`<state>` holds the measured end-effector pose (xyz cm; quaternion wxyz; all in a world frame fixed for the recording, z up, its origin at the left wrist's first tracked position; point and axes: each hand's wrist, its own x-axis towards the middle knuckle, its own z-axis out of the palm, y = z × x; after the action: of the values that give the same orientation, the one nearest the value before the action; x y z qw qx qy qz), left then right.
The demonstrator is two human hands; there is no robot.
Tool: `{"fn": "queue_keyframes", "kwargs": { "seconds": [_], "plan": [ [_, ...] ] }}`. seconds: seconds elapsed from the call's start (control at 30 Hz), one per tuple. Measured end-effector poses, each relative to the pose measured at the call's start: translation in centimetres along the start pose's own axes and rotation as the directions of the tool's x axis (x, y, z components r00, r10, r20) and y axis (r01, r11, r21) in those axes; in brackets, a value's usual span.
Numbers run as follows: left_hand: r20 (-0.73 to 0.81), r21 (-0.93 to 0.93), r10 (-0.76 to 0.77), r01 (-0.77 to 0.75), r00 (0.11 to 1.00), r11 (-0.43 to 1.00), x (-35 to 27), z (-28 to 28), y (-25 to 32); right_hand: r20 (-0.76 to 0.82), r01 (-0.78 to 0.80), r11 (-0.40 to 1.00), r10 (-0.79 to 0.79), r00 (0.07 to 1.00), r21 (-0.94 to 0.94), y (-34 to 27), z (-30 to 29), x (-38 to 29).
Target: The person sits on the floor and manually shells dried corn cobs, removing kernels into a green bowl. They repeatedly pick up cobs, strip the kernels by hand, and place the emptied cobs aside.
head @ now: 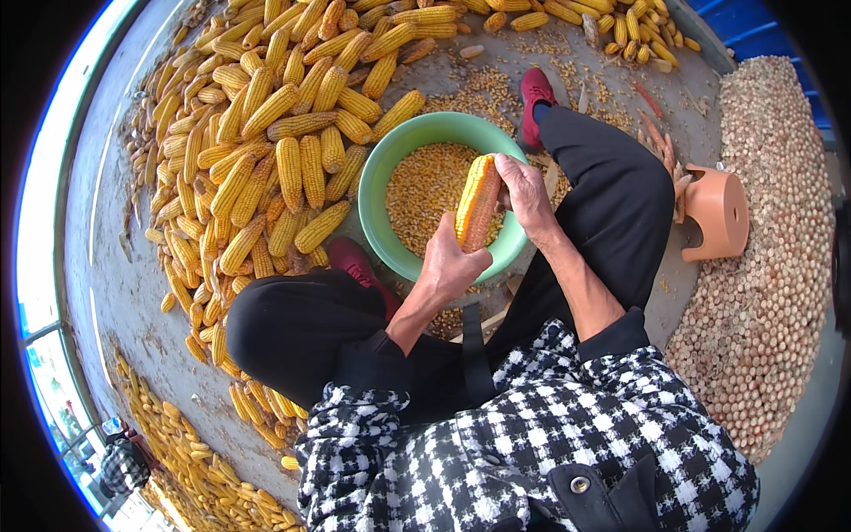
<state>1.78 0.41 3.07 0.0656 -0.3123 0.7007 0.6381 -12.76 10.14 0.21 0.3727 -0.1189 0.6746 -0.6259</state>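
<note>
A partly shelled ear of corn (pixel 476 199) is held slanting over a green plastic basin (pixel 373 199). Yellow kernels cover its left side, while bare pinkish cob shows on the right. My left hand (pixel 447 263) grips the lower end, with the thumb near the kernels. Around the upper end is my right hand (pixel 524 189), its thumb pressed by the tip and its other fingers partly hidden behind the ear. Loose corn kernels (pixel 422 193) lie in the basin, which sits on the floor between my feet.
A large heap of corn ears (pixel 266 133) spreads along the left and far side. Stacked bare cobs (pixel 751 319) line the right, beside an orange plastic stool (pixel 721 213) lying tipped over. Kernels are scattered on the concrete floor (pixel 691 86). More ears (pixel 199 459) lie at lower left.
</note>
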Motion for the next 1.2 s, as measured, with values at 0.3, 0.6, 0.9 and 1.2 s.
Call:
{"fn": "queue_keyframes", "kwargs": {
  "seconds": [0.3,0.6,0.9,1.2],
  "plan": [
    [-0.052,0.213,0.054,-0.042,0.997,0.976,-0.4,0.8,0.0,-0.060,-0.069,0.996,0.072,0.996,0.049,0.0,0.1,0.2],
    [-0.113,0.253,0.157,-0.124,0.981,0.959,-0.5,0.9,-0.5,0.003,-0.096,0.991,0.096,0.995,0.091,-0.8,0.0,-0.2],
    [-0.016,0.166,-0.012,0.015,1.000,0.986,-0.6,0.2,0.1,0.034,-0.001,0.996,-0.002,0.999,0.087,-0.2,-0.2,-0.5],
    [-0.135,0.384,0.243,-0.176,0.960,0.906,-0.6,1.4,-1.5,-0.031,-0.132,0.989,0.134,0.991,0.060,-0.5,-0.2,-0.4]
  ]
}}
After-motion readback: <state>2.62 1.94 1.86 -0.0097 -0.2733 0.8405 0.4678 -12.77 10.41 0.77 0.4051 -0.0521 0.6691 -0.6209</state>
